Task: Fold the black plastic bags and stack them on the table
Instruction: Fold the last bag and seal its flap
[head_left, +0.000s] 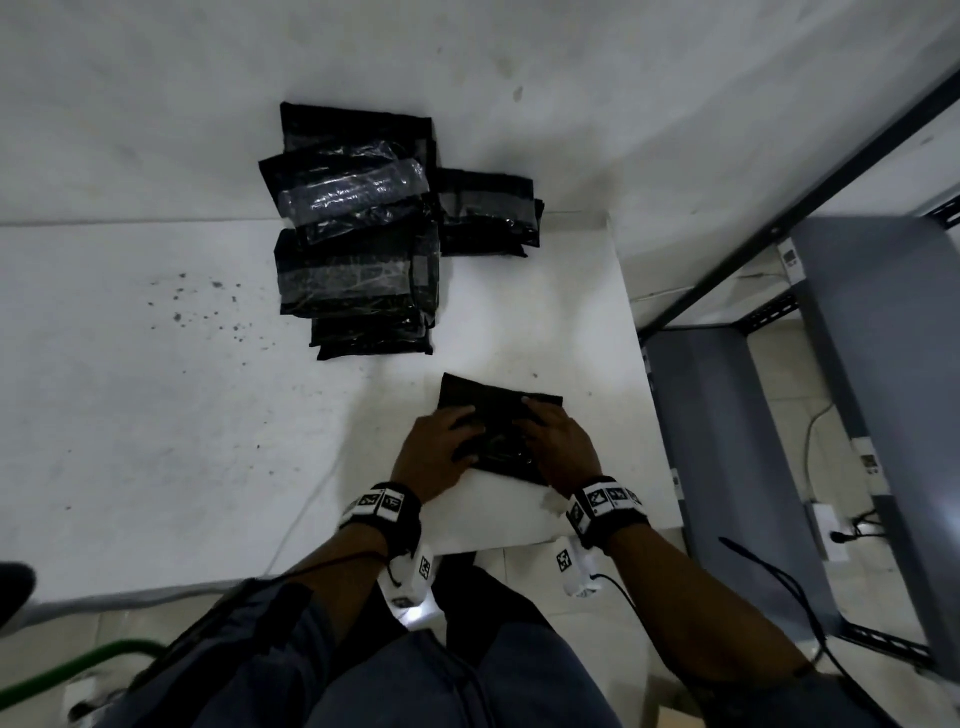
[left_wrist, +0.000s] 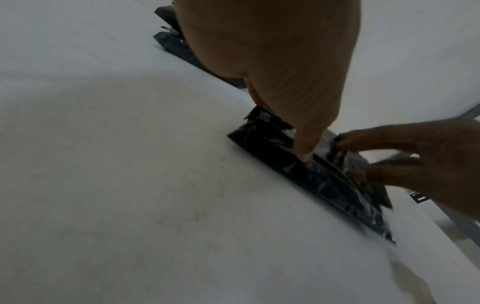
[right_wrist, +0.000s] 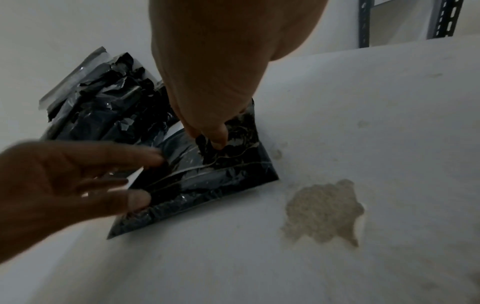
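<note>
A folded black plastic bag (head_left: 498, 400) lies flat near the front right corner of the white table (head_left: 156, 415). My left hand (head_left: 441, 447) rests on its left part, and the left wrist view shows one straight finger (left_wrist: 303, 144) pressing on the bag (left_wrist: 298, 170). My right hand (head_left: 558, 441) lies across the right part, fingertips (right_wrist: 215, 137) pressing on the bag (right_wrist: 207, 185). Neither hand curls around it. A loose stack of black bags (head_left: 358, 234) sits farther back, with another bag (head_left: 488, 213) beside it on the right.
The table's right edge (head_left: 631, 312) runs close to my right hand. A grey metal shelf rack (head_left: 857, 364) stands beyond that edge. A chipped patch (right_wrist: 322, 209) marks the tabletop by the bag. Cables and a green hose (head_left: 78, 670) lie on the floor.
</note>
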